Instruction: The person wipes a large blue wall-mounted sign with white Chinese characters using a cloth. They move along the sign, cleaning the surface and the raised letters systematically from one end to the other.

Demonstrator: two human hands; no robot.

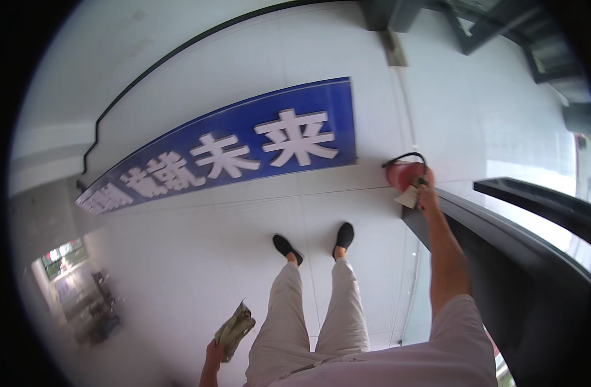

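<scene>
My right hand (428,197) reaches forward on the right, its fingers closed round the top of a red fire extinguisher (402,173) with a curved black hose. A pale tag (408,197) hangs beside my fingers. Whether the extinguisher stands on the floor or is lifted cannot be made out. Low on the left, my left hand (214,352) is closed on a crumpled olive-green cloth (235,330), which sticks out ahead of the fingers, away from everything else.
A dark metal panel with a rail (534,206) runs along my right side, close to my right arm. Ahead is a blue sign (244,138) with raised white characters. Dark metal framework (495,32) fills the far right corner. My black shoes (288,249) stand on the pale floor.
</scene>
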